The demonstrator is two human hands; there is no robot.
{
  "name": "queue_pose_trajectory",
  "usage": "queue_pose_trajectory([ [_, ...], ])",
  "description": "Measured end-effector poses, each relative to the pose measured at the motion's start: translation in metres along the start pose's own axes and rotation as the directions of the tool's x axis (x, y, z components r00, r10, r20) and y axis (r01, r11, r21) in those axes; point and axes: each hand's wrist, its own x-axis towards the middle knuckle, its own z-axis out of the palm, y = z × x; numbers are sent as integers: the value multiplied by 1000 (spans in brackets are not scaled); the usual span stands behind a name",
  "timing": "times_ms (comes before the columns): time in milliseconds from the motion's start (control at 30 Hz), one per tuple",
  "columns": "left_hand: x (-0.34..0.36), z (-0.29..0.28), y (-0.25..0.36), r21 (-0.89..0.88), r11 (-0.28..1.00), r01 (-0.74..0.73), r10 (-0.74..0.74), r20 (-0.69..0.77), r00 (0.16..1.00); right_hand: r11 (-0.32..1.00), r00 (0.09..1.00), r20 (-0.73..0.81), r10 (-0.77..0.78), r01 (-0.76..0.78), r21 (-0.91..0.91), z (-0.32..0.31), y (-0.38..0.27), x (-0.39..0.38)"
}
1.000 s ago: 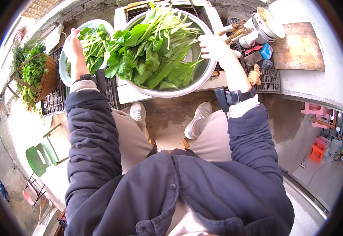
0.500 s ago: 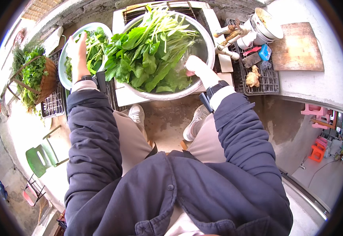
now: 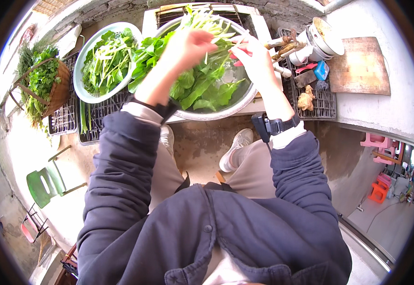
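A wide metal basin (image 3: 202, 117) in front of me holds water and a heap of leafy greens (image 3: 152, 52) with long pale stems. Over its right side my right hand (image 3: 254, 54) is closed, fingers pinched around a leafy green stalk whose leaves hang down toward the water. My left hand (image 3: 188, 50) hovers above the heap, left of the right one. It is smeared by motion, so its grip is unclear. To the left stands a pale blue basin (image 3: 77, 80) with more greens (image 3: 107, 61) lying in it.
At far left is a wicker basket (image 3: 60, 88) of herbs. Black crates (image 3: 93, 130) sit under the blue basin. On the right are a tap (image 3: 283, 47), stacked white pots (image 3: 323, 35), a ginger root (image 3: 306, 99) and a wooden board (image 3: 360, 66).
My left hand has moved right, from the blue basin to above the metal basin. My right hand has risen out of the water and now holds a stalk.
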Motion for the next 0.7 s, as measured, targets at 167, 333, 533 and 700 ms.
queue_pose_trajectory([
  [167,-6,48,4,-258,962,89,-64,105,992,995,995,-85,60,-66,-78,-2,-5,-1],
  [333,-2,56,0,-175,984,29,-14,86,996,999,995,-85,50,-51,-9,-9,1,4],
  [533,4,62,-10,-325,945,25,8,101,995,989,967,-214,-136,145,27,1,-3,2],
  [700,5,45,-23,-706,674,218,-186,124,975,957,894,-401,-199,266,118,3,-11,0],
])
